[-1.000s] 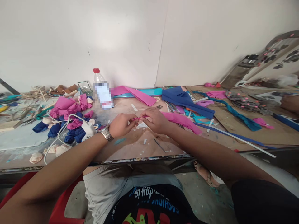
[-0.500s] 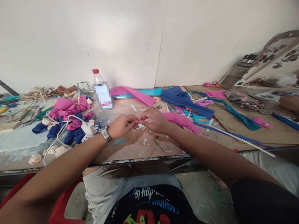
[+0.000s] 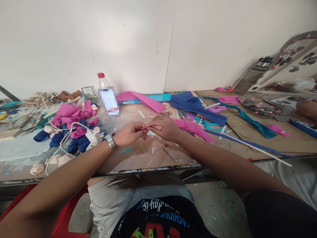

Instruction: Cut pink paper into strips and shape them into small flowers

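Both hands meet over the middle of the table, pinching one pink strip (image 3: 192, 127) of crepe-like material. My left hand (image 3: 131, 133), with a metal watch on its wrist, is closed on the strip's narrow end. Thumb and fingers of my right hand (image 3: 165, 128) grip the same strip just beside it. From behind the right hand the strip trails off to the right, wider and gathered, lying on the table. Part of the strip is hidden by the fingers.
Pink, blue and cream rolled rosettes (image 3: 69, 114) lie at left with a white cable and plug (image 3: 93, 136). A phone (image 3: 110, 102) leans on a red-capped bottle (image 3: 101, 75). Folded blue material (image 3: 198, 107) lies behind my right hand. At far right, another person's hand (image 3: 307, 109) shows.
My fingers have shifted slightly on the pink strip, and the left fingers have loosened a little around its end. Everything else looks the same.
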A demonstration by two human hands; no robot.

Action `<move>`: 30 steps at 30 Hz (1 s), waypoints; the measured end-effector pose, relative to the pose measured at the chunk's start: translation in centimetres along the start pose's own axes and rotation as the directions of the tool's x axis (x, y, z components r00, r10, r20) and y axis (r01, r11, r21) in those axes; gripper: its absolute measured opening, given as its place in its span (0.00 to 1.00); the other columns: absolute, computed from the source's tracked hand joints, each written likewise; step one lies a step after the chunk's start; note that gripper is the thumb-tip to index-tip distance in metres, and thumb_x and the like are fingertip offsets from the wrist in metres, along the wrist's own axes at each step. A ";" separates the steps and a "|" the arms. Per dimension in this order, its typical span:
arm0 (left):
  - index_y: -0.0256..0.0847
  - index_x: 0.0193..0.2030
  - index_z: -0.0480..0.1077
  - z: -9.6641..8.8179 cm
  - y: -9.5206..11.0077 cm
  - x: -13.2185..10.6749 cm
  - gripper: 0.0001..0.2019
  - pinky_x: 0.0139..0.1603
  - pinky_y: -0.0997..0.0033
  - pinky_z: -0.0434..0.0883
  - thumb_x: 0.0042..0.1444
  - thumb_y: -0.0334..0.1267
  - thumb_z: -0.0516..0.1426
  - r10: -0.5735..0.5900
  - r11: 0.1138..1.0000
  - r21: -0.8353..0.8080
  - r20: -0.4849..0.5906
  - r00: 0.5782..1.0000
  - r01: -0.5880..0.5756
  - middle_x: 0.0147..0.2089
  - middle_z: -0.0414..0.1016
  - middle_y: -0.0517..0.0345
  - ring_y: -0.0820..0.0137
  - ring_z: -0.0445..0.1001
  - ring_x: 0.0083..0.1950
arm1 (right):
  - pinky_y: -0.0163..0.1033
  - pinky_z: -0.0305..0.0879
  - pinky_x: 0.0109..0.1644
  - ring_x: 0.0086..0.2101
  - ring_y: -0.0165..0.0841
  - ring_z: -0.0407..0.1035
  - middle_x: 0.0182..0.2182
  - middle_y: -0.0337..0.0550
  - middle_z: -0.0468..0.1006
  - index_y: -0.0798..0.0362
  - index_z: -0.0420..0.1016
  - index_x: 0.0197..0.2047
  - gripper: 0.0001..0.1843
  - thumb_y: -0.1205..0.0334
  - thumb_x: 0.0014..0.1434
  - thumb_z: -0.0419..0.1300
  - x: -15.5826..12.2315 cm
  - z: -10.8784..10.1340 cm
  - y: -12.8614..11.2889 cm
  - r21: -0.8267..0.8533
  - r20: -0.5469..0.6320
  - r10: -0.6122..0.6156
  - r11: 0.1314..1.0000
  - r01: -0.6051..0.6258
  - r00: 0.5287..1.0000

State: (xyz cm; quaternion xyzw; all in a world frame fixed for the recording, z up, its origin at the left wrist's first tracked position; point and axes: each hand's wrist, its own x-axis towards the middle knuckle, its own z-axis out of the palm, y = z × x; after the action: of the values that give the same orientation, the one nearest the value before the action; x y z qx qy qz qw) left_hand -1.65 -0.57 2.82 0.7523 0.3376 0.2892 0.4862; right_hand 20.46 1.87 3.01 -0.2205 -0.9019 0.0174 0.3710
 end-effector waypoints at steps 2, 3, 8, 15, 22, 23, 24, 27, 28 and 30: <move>0.34 0.41 0.72 -0.1 -0.1 0.1 0.18 0.43 0.64 0.77 0.65 0.50 0.57 -0.029 0.994 -0.109 0.020 0.999 0.031 0.37 0.80 0.50 0.66 0.81 0.36 | 0.46 0.58 0.52 0.38 0.35 0.76 0.35 0.40 0.85 0.49 0.82 0.39 0.09 0.58 0.68 0.60 0.0 -0.1 0.1 -0.023 -0.001 -0.012 1.000 0.012 1.000; 0.34 0.41 0.72 -0.2 -0.1 0.1 0.19 0.43 0.63 0.77 0.65 0.52 0.57 -0.043 0.988 -0.148 0.020 0.999 0.045 0.37 0.80 0.49 0.66 0.81 0.36 | 0.46 0.58 0.52 0.38 0.35 0.75 0.35 0.40 0.85 0.49 0.82 0.39 0.10 0.57 0.69 0.60 0.0 -0.2 0.1 -0.032 0.004 -0.018 0.999 0.018 1.000; 0.34 0.37 0.72 -0.2 -0.5 0.3 0.21 0.40 0.67 0.77 0.63 0.55 0.59 -0.026 0.996 -0.087 -0.058 0.998 0.021 0.34 0.80 0.51 0.66 0.82 0.35 | 0.47 0.56 0.53 0.39 0.35 0.75 0.36 0.40 0.85 0.48 0.81 0.40 0.11 0.56 0.70 0.59 -0.1 -0.2 0.3 -0.059 0.027 -0.018 0.998 0.019 0.999; 0.39 0.39 0.77 -0.1 0.4 -0.3 0.16 0.39 0.71 0.73 0.67 0.50 0.56 0.205 0.915 0.388 -0.204 0.957 -0.113 0.34 0.83 0.56 0.68 0.81 0.35 | 0.47 0.53 0.53 0.39 0.37 0.72 0.35 0.40 0.85 0.50 0.80 0.38 0.10 0.56 0.68 0.60 -0.1 -0.2 -0.2 -0.095 -0.002 0.027 0.995 -0.027 1.000; 0.42 0.41 0.79 -0.1 0.4 -0.6 0.13 0.39 0.72 0.70 0.69 0.44 0.55 0.421 0.703 0.682 -0.173 0.890 -0.200 0.36 0.84 0.59 0.69 0.81 0.38 | 0.47 0.53 0.52 0.41 0.38 0.71 0.33 0.41 0.82 0.51 0.77 0.37 0.09 0.58 0.67 0.59 0.0 -0.3 -0.8 -0.070 -0.019 0.065 0.995 -0.067 0.998; 0.42 0.42 0.79 -0.1 0.3 -0.6 0.13 0.39 0.71 0.71 0.69 0.44 0.55 0.436 0.687 0.697 -0.166 0.885 -0.208 0.37 0.84 0.58 0.69 0.81 0.38 | 0.47 0.53 0.52 0.41 0.38 0.70 0.33 0.41 0.81 0.52 0.76 0.37 0.09 0.59 0.67 0.59 0.0 -0.3 -0.9 -0.067 -0.020 0.066 0.995 -0.067 0.998; 0.42 0.42 0.79 -0.1 0.2 -0.5 0.13 0.39 0.71 0.71 0.69 0.44 0.55 0.452 0.668 0.713 -0.160 0.878 -0.214 0.38 0.84 0.57 0.68 0.82 0.38 | 0.47 0.53 0.52 0.41 0.38 0.70 0.33 0.41 0.81 0.52 0.75 0.37 0.09 0.59 0.68 0.58 0.0 -0.3 -1.0 -0.065 -0.019 0.065 0.996 -0.066 0.998; 0.42 0.43 0.79 -0.2 0.0 -0.5 0.13 0.39 0.70 0.71 0.69 0.44 0.54 0.501 0.598 0.768 -0.134 0.855 -0.229 0.41 0.85 0.55 0.67 0.82 0.39 | 0.47 0.53 0.51 0.41 0.38 0.69 0.34 0.42 0.80 0.52 0.73 0.37 0.09 0.59 0.68 0.55 0.1 -0.3 -1.3 -0.061 -0.013 0.065 0.996 -0.066 0.998; 0.41 0.43 0.79 -0.2 -0.1 -0.5 0.13 0.39 0.70 0.71 0.69 0.44 0.54 0.513 0.575 0.784 -0.123 0.850 -0.233 0.42 0.85 0.55 0.67 0.82 0.40 | 0.47 0.53 0.51 0.41 0.39 0.69 0.35 0.43 0.80 0.52 0.72 0.37 0.09 0.60 0.68 0.55 0.1 -0.3 -1.4 -0.062 -0.006 0.070 0.996 -0.070 0.998; 0.41 0.44 0.78 -0.2 -0.1 -0.5 0.13 0.39 0.70 0.70 0.70 0.44 0.54 0.525 0.544 0.805 -0.105 0.845 -0.237 0.42 0.85 0.55 0.66 0.82 0.40 | 0.47 0.53 0.51 0.41 0.39 0.68 0.35 0.43 0.79 0.52 0.71 0.38 0.09 0.60 0.69 0.53 0.1 -0.3 -1.5 -0.064 0.007 0.085 0.994 -0.084 0.996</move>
State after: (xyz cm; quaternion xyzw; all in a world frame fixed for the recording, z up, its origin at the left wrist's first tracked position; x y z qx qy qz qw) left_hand -2.11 -0.80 2.78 0.8799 0.3297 0.3415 -0.0205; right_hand 19.97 0.51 3.56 -0.2699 -0.8937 0.0056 0.3582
